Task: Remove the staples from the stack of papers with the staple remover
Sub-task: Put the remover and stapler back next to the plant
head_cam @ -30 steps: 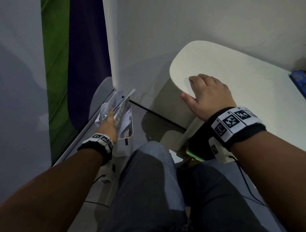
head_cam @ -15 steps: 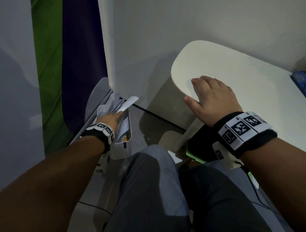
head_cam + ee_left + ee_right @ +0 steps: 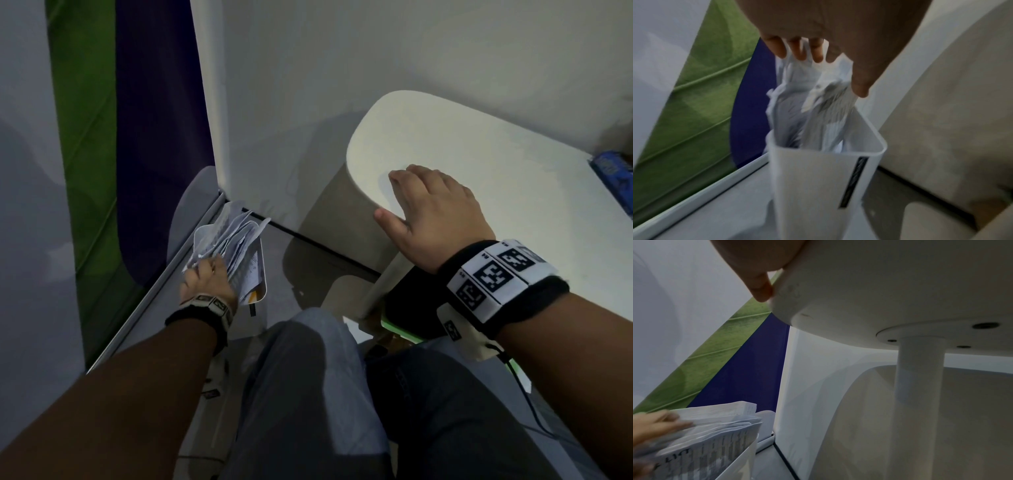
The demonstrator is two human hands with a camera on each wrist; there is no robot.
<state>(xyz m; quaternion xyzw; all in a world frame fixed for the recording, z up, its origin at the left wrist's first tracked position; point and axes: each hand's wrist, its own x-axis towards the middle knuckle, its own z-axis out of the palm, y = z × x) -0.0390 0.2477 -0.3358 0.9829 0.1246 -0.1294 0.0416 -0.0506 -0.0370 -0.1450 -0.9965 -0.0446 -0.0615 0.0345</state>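
A crumpled stack of printed papers (image 3: 236,240) stands in a narrow white bin (image 3: 263,274) on the floor, left of my knee. My left hand (image 3: 205,277) reaches down into the bin. In the left wrist view its fingers (image 3: 797,52) and thumb close round the top of the papers (image 3: 818,113), above the bin's rim (image 3: 826,152). My right hand (image 3: 435,212) lies flat and open on the rounded corner of the white table (image 3: 513,144), thumb against the edge (image 3: 760,288). No staple remover is in view.
The bin stands in a corner between a white wall panel (image 3: 291,102) and a green and purple banner (image 3: 102,137). My legs in jeans (image 3: 308,394) fill the foreground. The table's round leg (image 3: 918,386) stands nearby. A blue object (image 3: 613,171) lies at the table's right edge.
My left hand has moved down and forward, and the papers it holds sit lower in the bin. The right hand stays on the table corner.
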